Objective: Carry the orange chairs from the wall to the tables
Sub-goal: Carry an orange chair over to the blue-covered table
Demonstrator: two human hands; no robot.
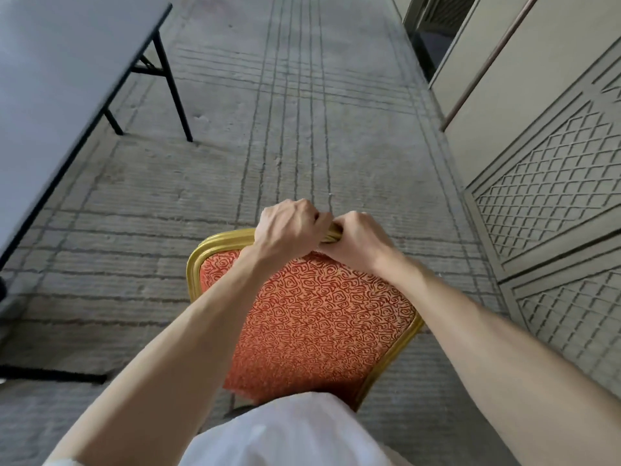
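The chair [312,317] is held by the top rail of its gold-framed back, with both grips set side by side on that rail and nearly touching. The left grip [289,230] is curled over the rail from above. The right grip [358,242] is wrapped round it just beside, with fingers tucked under the frame. The orange patterned back pad is seen below the grips, toward the person (its lower edge is covered by a white shirt [295,432]). The seat and legs are hidden behind the back, so it cannot be told whether the chair is lifted off the carpet [302,112]. The table [50,79] is seen well off to the left of the grips and ahead, on black folding legs. The wall [544,196], panelled with lattice, is found near on the right of the grips.
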